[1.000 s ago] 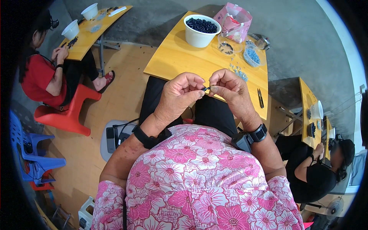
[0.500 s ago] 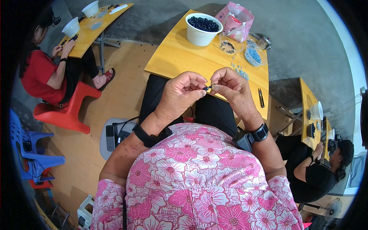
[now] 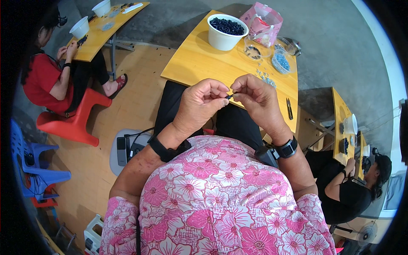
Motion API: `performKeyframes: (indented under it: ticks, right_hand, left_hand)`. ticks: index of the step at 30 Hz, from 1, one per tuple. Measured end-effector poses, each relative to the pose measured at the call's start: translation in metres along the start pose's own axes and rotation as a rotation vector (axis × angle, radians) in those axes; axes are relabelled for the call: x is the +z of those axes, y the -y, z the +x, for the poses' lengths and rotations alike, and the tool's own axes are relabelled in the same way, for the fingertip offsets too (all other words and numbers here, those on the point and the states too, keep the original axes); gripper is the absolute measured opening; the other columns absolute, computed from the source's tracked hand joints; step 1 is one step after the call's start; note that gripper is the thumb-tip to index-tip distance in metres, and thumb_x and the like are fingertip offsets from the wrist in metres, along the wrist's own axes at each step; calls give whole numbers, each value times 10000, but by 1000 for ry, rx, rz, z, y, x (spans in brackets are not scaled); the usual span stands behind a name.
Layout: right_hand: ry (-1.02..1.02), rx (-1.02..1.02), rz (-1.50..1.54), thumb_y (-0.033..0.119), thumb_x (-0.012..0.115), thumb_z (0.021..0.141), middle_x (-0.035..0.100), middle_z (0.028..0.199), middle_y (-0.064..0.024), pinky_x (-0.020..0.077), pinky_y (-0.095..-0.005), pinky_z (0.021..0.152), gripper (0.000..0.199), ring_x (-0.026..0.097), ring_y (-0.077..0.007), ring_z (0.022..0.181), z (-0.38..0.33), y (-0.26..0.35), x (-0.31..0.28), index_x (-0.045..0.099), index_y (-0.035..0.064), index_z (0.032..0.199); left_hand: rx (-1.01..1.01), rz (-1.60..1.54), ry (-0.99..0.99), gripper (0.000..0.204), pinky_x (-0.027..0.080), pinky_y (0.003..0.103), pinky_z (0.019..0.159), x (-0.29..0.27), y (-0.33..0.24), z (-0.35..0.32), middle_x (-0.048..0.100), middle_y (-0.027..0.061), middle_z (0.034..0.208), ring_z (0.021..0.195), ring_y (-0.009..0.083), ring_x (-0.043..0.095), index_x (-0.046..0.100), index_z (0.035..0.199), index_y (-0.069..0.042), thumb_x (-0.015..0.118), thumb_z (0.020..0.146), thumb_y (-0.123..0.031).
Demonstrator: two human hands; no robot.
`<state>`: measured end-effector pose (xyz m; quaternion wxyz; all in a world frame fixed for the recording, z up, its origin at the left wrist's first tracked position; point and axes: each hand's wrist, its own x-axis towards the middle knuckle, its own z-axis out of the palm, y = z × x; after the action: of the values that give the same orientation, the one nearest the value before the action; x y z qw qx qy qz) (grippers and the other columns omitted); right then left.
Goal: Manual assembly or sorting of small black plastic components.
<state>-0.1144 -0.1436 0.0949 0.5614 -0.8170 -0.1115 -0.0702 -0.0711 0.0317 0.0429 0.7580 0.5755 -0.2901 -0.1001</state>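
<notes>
Over the near edge of the table, my left hand pinches a small dark piece between thumb and fingertips. From the other side, my right hand has thumb and forefinger pinched at the piece's far end. The piece is too small to name its kind, and the fingertips cover part of it. A white tub heaped with small dark pieces stands at the back of the table. Closer to my right hand lie scattered pale blue bits, beside a clear bowl of blue pieces.
The yellow table also bears a pink bag, a clear shallow dish with a few dark pieces and black thread snips. One person sits at a table on the left, another on the right. A blue chair stands left.
My right fingertips have shifted slightly about the end of the dark piece; my left hand stays nearly still. The person on the left has raised their hands a little.
</notes>
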Motion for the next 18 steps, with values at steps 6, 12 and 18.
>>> performKeyframes:
  ticks: [6,12,18]
  right_hand:
    - [-54,-66,-198,-75,631,763,626,801,-71,500,-272,688,203,610,-138,754,2,2,4,594,-3,949]
    - [-20,58,-139,-64,634,754,644,797,-89,503,-275,666,192,629,-155,718,7,8,4,598,-15,936]
    - [55,72,-203,-71,611,763,642,764,-82,500,-275,651,156,622,-135,701,13,10,1,602,-18,910]
  left_hand:
    - [46,63,-80,184,521,202,748,2,-2,-1,665,39,908,838,62,623,608,967,-9,661,802,53]
    - [89,163,-109,210,516,196,729,2,-3,-3,670,40,896,825,58,626,602,975,-14,651,795,80]
    - [140,237,-86,227,503,187,724,0,-3,-1,663,21,884,817,44,611,593,992,-22,638,799,89]
